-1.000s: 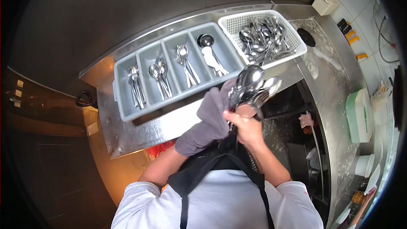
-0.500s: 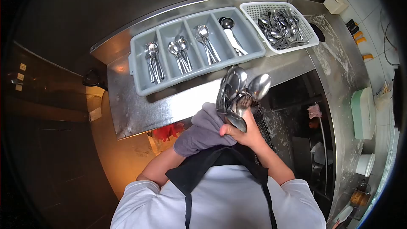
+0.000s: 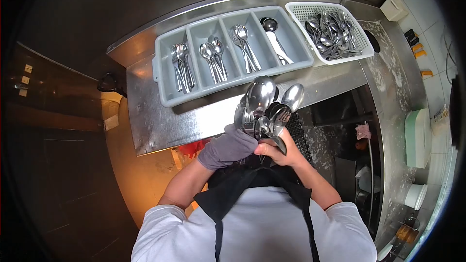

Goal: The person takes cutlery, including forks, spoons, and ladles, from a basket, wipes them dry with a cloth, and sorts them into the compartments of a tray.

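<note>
A bundle of spoons and forks (image 3: 262,98) stands heads-up in front of my chest. My right hand (image 3: 281,151) is wrapped round its lower part. My left hand (image 3: 228,148) is covered by a grey cloth (image 3: 225,151) and presses against the left side of the bundle; its fingers are hidden under the cloth. Beyond the hands lies a grey cutlery tray (image 3: 213,89) with four compartments. From left to right they hold forks (image 3: 182,65), spoons (image 3: 213,58), more forks (image 3: 246,48), and large spoons or ladles with a white handle (image 3: 275,39).
A white perforated basket (image 3: 366,43) of mixed cutlery stands right of the tray on the steel counter (image 3: 150,116). A wet steel counter runs down the right side, with a green and white box (image 3: 417,138) and a white tub (image 3: 416,196). Red material (image 3: 191,148) shows below the counter edge.
The cloth-covered left hand has moved up against the bundle, and the cloth is now gathered closer round it. The cutlery has turned slightly. The tray and basket appear shifted right in view.
</note>
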Demonstrator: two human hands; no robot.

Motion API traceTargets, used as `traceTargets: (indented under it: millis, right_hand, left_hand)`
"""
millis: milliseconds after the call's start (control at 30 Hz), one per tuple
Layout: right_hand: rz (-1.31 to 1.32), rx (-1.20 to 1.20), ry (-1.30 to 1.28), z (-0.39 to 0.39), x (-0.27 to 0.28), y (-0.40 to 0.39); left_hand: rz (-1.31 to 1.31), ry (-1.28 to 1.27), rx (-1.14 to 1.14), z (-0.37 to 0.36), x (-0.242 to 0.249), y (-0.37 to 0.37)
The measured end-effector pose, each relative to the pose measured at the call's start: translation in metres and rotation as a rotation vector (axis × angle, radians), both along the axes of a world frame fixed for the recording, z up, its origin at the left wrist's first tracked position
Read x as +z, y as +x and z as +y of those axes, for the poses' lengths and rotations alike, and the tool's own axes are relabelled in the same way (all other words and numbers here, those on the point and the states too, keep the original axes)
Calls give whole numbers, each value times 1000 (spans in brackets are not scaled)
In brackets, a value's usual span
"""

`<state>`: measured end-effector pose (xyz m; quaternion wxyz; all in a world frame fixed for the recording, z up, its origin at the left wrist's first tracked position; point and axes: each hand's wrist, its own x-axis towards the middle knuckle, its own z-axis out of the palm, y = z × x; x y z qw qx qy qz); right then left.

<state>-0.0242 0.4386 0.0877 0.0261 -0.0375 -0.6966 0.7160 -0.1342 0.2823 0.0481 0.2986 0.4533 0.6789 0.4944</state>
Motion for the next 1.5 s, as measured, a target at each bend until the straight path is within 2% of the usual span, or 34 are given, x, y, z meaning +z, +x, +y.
traceTargets:
  millis: [67,133,167,200,233,333,367,400,467,533,567,600,667,700,800,833,900,933,967,1000,1067,1100,1133,1200,1267,1333,1367,1400,1467,1500]
  right_hand:
    - [146,47,110,13,-4,-7]
    - [340,-57,219,23,-10,-10]
    - [242,-56,173,32,-29,-6]
    - [163,-77,-38,30,-14,-10]
    - [58,-120,-115,29,-14,-10]
    - [-134,-167,-216,21,-26,0]
    - [-134,-79,-125,22,-30,-1]
    - [-126,6,-34,22,-34,-2]
    - [-190,51,85,24,-27,0]
    - [-209,98,129,33,-26,-9]
    - [-211,123,154,37,-25,-14]
    - [-167,96,44,36,-24,-15]
    - [-76,42,-172,33,-17,-18]
    - [-120,59,-347,34,-9,-19]
    - [-16,-111,-304,36,-10,-16]
    - [110,-149,-326,35,-14,-16]
    - [187,-256,-247,45,-20,-24]
    - [224,-311,-206,50,-18,-30]
    - [346,-270,-295,55,-13,-40]
    - [364,-323,-159,57,-16,-45]
    - [389,-426,112,60,-27,-49]
    - [373,-372,204,59,-24,-45]
    - [363,-383,178,52,-23,-41]
    - [261,-333,102,40,-38,-31]
    - [262,-180,246,53,-44,-29]
    - [472,-236,-95,48,-41,-33]
    - [293,-309,-291,53,-27,-29]
    - [229,-458,-393,64,-23,-38]
    - [326,-366,-255,98,-27,-51]
    - [328,-296,-268,106,-21,-61]
  left_hand:
    - [1,92,20,10,4,0]
    - [108,123,41,22,18,-4]
    - [184,116,50,27,26,-8]
    - [259,109,58,32,35,-10]
    - [48,134,78,37,48,-10]
    - [66,117,137,33,58,-3]
    - [-56,152,86,37,49,4]
    - [7,121,124,35,24,10]
    - [193,190,102,42,3,19]
    - [96,41,95,42,-28,21]
    - [141,30,101,41,-37,21]
    - [187,19,109,42,-35,19]
    - [456,119,137,51,24,7]
    - [444,15,91,53,38,3]
    - [122,50,232,54,29,12]
    - [195,-217,273,47,25,13]
    - [427,244,153,47,-17,-7]
    - [432,194,174,49,-7,-8]
    - [437,144,194,50,3,-10]
    - [443,92,212,51,13,-12]
    - [344,63,229,50,34,-19]
    - [300,68,226,50,40,-19]
    - [253,73,217,49,38,-17]
    - [151,72,180,49,9,-7]
    - [42,58,149,49,-24,0]
    - [-104,43,127,48,-57,4]
    - [-203,55,123,47,-72,3]
    - [-336,88,126,47,-86,3]
    - [-663,194,147,45,-107,5]
    - [-813,249,134,53,-64,-3]
